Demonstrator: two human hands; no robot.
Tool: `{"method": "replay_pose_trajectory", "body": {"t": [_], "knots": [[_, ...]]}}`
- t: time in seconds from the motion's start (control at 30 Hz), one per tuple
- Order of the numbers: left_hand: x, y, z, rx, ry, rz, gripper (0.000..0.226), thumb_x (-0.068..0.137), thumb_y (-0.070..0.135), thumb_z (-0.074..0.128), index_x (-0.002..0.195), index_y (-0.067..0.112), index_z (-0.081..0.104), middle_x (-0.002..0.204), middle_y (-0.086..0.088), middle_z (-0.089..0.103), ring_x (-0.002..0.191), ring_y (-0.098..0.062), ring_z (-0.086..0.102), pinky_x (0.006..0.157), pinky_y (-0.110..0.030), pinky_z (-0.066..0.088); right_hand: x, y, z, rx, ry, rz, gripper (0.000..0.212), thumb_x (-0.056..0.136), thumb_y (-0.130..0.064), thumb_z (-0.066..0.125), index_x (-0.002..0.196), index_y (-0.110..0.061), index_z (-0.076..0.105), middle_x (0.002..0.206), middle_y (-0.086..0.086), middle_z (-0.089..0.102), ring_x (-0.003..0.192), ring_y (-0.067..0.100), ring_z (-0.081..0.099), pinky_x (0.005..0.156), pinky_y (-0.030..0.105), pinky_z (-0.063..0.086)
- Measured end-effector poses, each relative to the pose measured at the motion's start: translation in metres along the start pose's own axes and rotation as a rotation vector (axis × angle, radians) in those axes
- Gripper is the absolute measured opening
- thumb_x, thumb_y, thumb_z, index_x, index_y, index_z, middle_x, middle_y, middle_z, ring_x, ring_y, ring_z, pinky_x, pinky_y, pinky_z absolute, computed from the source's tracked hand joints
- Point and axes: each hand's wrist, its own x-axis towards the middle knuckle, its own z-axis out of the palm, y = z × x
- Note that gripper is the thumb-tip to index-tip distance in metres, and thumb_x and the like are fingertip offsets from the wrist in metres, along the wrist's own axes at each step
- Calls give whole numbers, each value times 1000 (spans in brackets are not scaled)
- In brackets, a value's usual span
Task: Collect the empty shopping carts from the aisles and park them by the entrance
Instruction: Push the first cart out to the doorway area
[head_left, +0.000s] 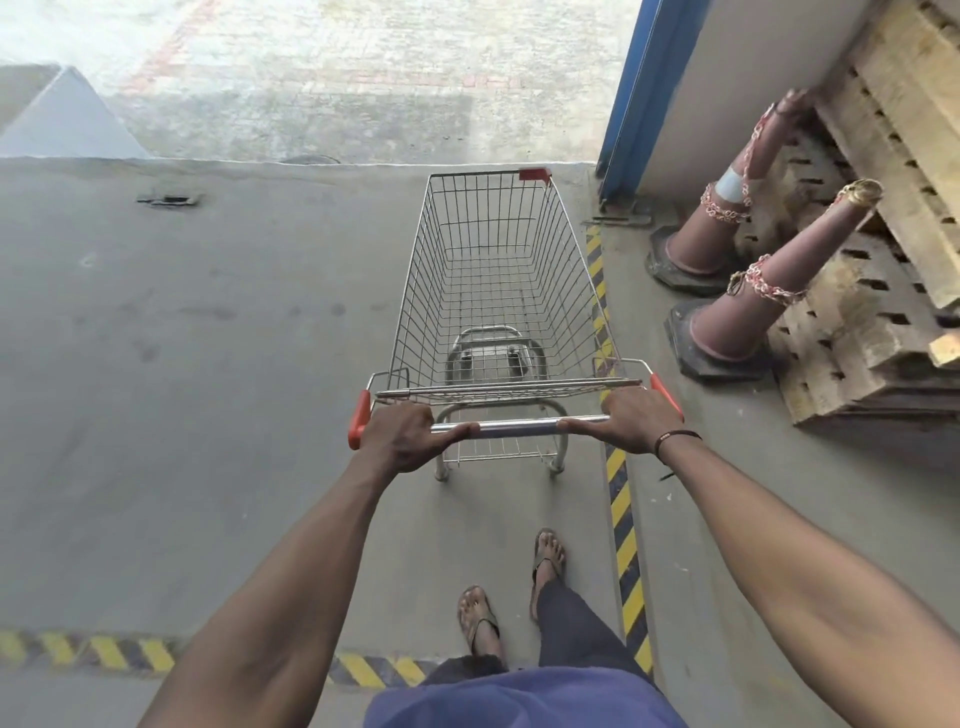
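The concrete floor (208, 364) ran out to a bright doorway, with wooden pallets (872, 291) leaning at the right behind 2 tilted cones (748, 306). The empty wire shopping cart (498, 280) stood just left of a yellow-and-black striped line (623, 540), nose toward the doorway. The left hand (410, 436) and right hand (623, 421) each gripped its metal handle bar (519, 428), fingers curled round it.

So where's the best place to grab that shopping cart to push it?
By the metal handle bar at the shopping cart's near end, from behind, as the left hand and right hand grip it now, spread toward its red end caps. The bar runs crosswise, so two spaced hands should steer the long basket straight.
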Motion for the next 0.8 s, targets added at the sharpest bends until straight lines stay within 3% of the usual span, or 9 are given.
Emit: {"method": "replay_pose_trajectory", "body": {"t": [0.13,0.27,0.6,0.7,0.8], "knots": [[-30,5,8,7,0,38,98,74,108,19,50,15,40,48,-1,47,50,-21,52,55,-37,32,-44,-8,13,-3,6,36,108,61,-116,6,58,-20,55,65,-1,68,66,15,61,122,56,26],[-55,13,19,10,-12,55,101,72,109,16,50,14,43,50,-2,50,52,-22,54,55,-37,36,-84,-10,24,5,1,56,106,59,-116,5,56,-20,51,63,-1,66,64,14,59,119,54,30],[-124,51,44,4,16,41,92,79,104,29,51,17,39,52,0,51,52,-19,55,54,-33,31,-165,3,61,58,0,54,100,66,-115,13,56,-21,45,58,-3,61,61,15,57,110,58,40],[-144,64,52,3,-10,30,93,80,103,27,52,16,44,63,-4,60,63,-23,61,67,-40,50,-185,10,70,56,3,39,99,68,-114,14,56,-21,48,60,-4,62,63,16,59,110,57,38],[-166,75,56,-115,-5,-1,82,87,95,34,69,17,53,79,-3,64,80,-24,63,92,-47,49,-207,16,72,166,84,-10,94,69,-113,27,61,-21,46,60,-7,57,60,17,54,80,41,43]]}}
